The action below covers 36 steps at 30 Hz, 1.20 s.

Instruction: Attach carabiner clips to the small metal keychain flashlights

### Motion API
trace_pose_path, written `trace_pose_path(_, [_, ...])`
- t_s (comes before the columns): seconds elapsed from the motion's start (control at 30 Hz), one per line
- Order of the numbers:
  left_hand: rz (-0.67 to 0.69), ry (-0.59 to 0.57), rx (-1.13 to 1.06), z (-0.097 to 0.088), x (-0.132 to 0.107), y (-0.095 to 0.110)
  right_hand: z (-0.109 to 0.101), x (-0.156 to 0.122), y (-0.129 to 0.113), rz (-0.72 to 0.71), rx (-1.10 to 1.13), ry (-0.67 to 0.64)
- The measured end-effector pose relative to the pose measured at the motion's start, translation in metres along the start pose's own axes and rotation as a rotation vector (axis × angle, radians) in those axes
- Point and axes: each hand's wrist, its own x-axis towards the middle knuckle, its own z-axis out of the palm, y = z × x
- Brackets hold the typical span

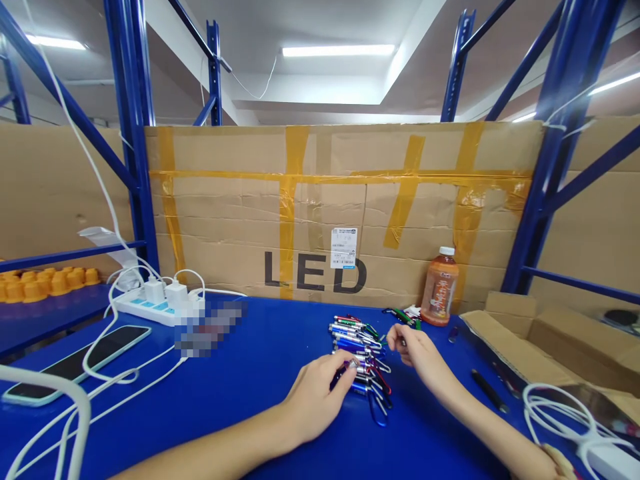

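A row of small metal keychain flashlights (pixel 345 329) in silver, blue, green and red, with carabiner clips, lies on the blue tabletop (pixel 280 347). At the near part of this row, my left hand (pixel 317 393) is closed around a dark keychain flashlight (pixel 341 375), its silver end showing by the thumb. My right hand (pixel 415 350) hovers just right of the row with fingers curled together. Whatever the right fingers may pinch is too small or hidden to make out. Several carabiner clips (pixel 381 381) stick out to the right, between my hands.
An orange drink bottle (pixel 440 288) stands at the back, near a few loose clips (pixel 400 317). On the right are an open cardboard box (pixel 533 340), a black pen (pixel 489 391) and a coiled white cable (pixel 560 407). A phone (pixel 80 363) and power strip (pixel 150 308) lie left.
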Motion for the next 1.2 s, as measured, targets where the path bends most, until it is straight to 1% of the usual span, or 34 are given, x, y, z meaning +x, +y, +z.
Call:
trace_pose_path(0.17, [-0.039,0.029,-0.036,0.001,0.001,-0.002,0.000,-0.002,-0.004,-0.039,0.027,0.056])
trace_pose_path(0.3, [-0.065,0.036,-0.056,0.003,0.003,-0.004,-0.001,0.001,-0.002,-0.062,0.060,0.053])
trace_pose_path(0.53, [-0.106,0.074,0.001,0.005,0.005,-0.009,-0.002,0.004,0.004,-0.021,0.044,0.088])
trace_pose_path(0.6, [-0.102,0.082,0.004,0.005,0.006,-0.009,0.000,0.004,0.006,-0.027,0.038,0.071])
trace_pose_path(0.7, [-0.081,0.082,0.014,0.004,0.005,-0.007,0.003,0.005,0.008,-0.084,0.002,0.015])
trace_pose_path(0.77, [-0.061,0.071,0.026,0.004,0.004,-0.006,0.005,0.004,0.008,-0.098,-0.003,-0.013])
trace_pose_path(0.87, [-0.047,0.036,0.023,0.002,0.002,-0.002,0.007,0.002,0.005,-0.047,0.026,-0.045])
trace_pose_path(1.0, [-0.076,-0.004,0.010,0.001,0.001,0.001,0.009,-0.003,0.001,0.020,0.068,-0.039])
trace_pose_path(1.2, [-0.034,0.009,0.034,0.000,0.003,-0.001,0.011,-0.005,-0.002,0.070,0.100,0.012])
